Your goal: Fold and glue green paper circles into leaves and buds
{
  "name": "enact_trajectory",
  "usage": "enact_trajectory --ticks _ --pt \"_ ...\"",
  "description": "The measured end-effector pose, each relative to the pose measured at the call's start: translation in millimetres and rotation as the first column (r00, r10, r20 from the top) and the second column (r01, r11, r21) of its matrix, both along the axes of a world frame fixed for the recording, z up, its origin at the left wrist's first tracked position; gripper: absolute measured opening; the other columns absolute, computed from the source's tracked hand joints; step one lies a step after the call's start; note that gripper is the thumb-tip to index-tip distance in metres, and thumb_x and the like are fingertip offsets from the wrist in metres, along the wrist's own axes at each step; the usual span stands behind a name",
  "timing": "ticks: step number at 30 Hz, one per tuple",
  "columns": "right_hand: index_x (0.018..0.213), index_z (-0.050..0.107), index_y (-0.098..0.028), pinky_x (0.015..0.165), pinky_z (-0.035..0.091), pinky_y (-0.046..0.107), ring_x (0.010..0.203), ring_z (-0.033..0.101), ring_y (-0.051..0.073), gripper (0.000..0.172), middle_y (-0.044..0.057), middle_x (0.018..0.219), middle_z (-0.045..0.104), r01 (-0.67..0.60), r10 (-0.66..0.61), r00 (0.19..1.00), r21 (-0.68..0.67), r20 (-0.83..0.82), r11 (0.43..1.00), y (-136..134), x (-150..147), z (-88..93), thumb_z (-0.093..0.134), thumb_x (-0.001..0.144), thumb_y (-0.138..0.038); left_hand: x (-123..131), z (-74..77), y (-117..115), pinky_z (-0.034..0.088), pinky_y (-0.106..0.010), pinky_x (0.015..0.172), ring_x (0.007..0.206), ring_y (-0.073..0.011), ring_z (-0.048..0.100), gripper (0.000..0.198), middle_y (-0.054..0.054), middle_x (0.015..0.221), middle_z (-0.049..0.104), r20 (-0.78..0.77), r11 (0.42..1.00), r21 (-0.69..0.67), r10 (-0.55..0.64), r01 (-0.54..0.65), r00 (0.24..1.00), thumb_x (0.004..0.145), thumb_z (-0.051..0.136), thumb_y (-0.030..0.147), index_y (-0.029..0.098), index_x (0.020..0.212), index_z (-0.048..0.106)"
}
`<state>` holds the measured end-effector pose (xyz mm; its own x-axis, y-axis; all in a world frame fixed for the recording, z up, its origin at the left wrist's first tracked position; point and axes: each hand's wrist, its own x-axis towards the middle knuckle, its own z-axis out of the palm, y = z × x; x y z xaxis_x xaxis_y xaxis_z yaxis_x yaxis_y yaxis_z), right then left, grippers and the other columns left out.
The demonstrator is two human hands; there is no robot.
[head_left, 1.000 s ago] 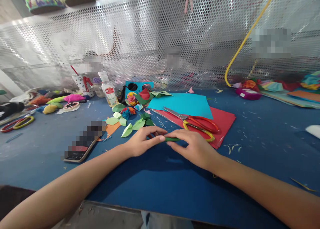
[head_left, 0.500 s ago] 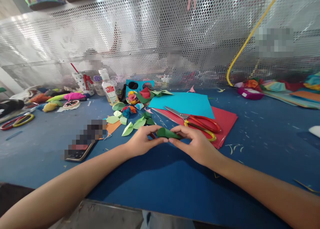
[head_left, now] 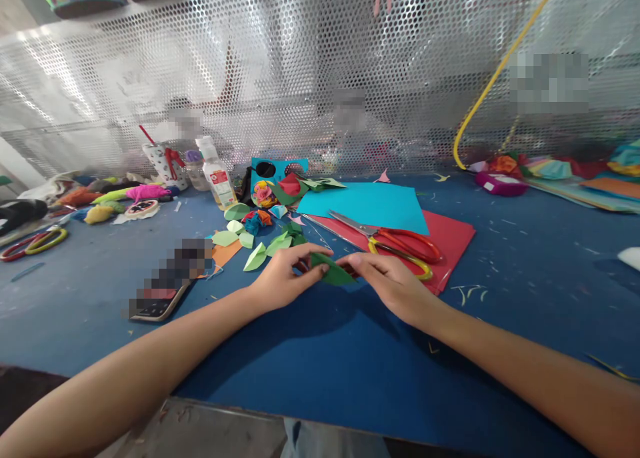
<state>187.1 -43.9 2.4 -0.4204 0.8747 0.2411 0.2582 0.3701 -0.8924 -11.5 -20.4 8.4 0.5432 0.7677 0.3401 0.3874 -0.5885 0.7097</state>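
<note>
Between my hands, a little above the blue table (head_left: 310,371), is a dark green paper leaf (head_left: 337,273). My left hand (head_left: 287,278) pinches its left end between thumb and fingers. At its right end, my right hand (head_left: 385,278) is closed with thumb and fingertips on the paper. Just beyond my right hand, scissors with red and yellow handles (head_left: 400,243) lie on sheets of red paper (head_left: 453,238) and turquoise paper (head_left: 370,201). Several light and dark green paper leaves (head_left: 279,243) are spread beyond my left hand.
A phone (head_left: 173,281) lies left of my left hand, beside an orange paper piece (head_left: 225,255). Behind stand a glue bottle (head_left: 217,176) and a patterned cup (head_left: 163,165). A perforated metal panel (head_left: 300,65) runs along the back. Other scissors (head_left: 35,241) lie far left.
The green paper, rolled into a curve before, now shows a flatter face tilted down to the right. My right thumb has moved from its lower edge up onto its right end.
</note>
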Motion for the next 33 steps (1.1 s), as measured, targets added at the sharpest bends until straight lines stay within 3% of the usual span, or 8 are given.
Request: enact_trajectory --ticks 3,11,16,26,33 --pt "0.09 0.063 -0.02 0.068 0.044 0.027 0.08 0.058 0.018 0.03 0.003 0.083 0.064 0.007 -0.008 0.999 0.019 0.05 1.0 1.5 -1.6 -1.0 0.044 0.085 -0.042 0.9 0.6 -0.4 0.044 -0.02 0.057 0.058 -0.0089 0.048 0.031 0.003 0.063 0.047 0.045 1.0 0.002 0.009 -0.01 0.999 0.08 0.053 0.03 0.016 0.107 0.054" --pt "0.092 0.062 -0.019 0.074 0.045 0.027 0.083 0.059 0.017 0.026 0.003 0.09 0.065 -0.012 0.011 0.999 0.009 0.05 1.0 0.4 -3.4 1.2 0.054 0.078 -0.04 -0.2 -2.6 1.3 0.044 -0.021 0.059 0.061 -0.0095 0.049 0.03 0.001 0.07 0.051 0.032 0.999 -0.006 -0.042 0.042 0.999 0.08 0.053 0.026 0.017 0.108 0.053" --pt "0.084 0.062 -0.018 0.07 0.045 0.027 0.078 0.058 0.017 0.025 0.003 0.081 0.064 -0.013 0.009 0.994 0.033 0.109 0.999 0.2 -3.3 0.7 0.051 0.08 -0.04 -0.8 -4.3 -0.2 0.044 -0.022 0.06 0.061 -0.0092 0.047 0.029 0.001 0.068 0.05 -0.02 0.995 0.011 -0.097 0.097 0.995 0.08 0.05 0.019 0.017 0.109 0.053" --pt "0.087 0.055 -0.018 0.064 0.045 0.026 0.071 0.055 0.015 0.025 0.001 0.077 0.058 -0.122 0.124 0.987 -0.028 0.101 0.992 -2.4 -2.8 0.0 0.06 0.074 -0.039 -0.3 -0.9 -2.9 0.044 -0.022 0.06 0.061 -0.0096 0.048 0.03 0.001 0.067 0.052 -0.054 0.996 0.01 -0.087 0.088 0.995 0.08 0.05 0.019 0.017 0.11 0.053" --pt "0.084 0.058 -0.016 0.06 0.043 0.026 0.068 0.054 0.016 0.029 0.003 0.076 0.06 -0.103 0.107 0.987 -0.044 0.12 0.994 -2.2 -2.9 1.3 0.053 0.078 -0.044 0.6 -0.8 -3.5 0.044 -0.023 0.061 0.063 -0.0113 0.05 0.029 -0.002 0.072 0.056 -0.092 0.995 0.01 -0.102 0.103 0.991 0.084 0.045 0.028 0.017 0.111 0.053"
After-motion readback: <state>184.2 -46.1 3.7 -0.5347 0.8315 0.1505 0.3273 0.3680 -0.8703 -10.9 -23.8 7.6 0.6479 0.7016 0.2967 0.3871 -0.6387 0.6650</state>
